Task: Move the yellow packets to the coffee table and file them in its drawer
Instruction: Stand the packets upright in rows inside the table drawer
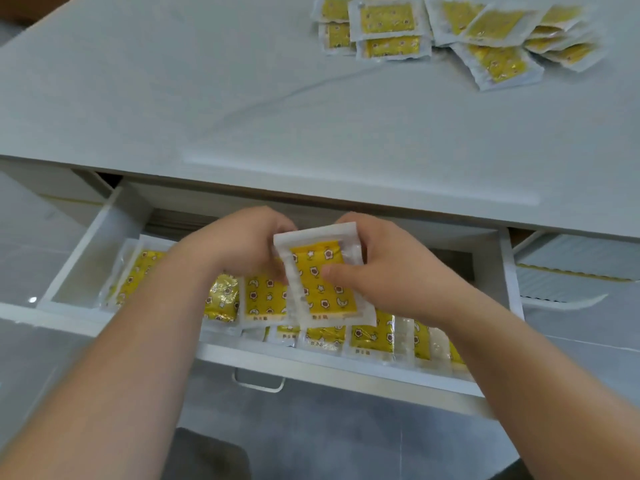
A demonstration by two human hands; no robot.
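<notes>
1. Two hands, left hand (239,244) and right hand (388,271), meet over the open drawer (346,368).
2. Right fingers (341,271) pinch one yellow packet (320,282); left fingers close on its edge.
3. More packets (372,336) line the drawer; a pile (450,29) waits on the tabletop (242,98).

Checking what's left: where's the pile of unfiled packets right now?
In the head view, the unfiled packets lie heaped on the tabletop, far right corner, beyond the open drawer.

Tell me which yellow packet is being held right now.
The packet above the open drawer, pinched by both the left hand and right hand; all others lie loose.
</notes>
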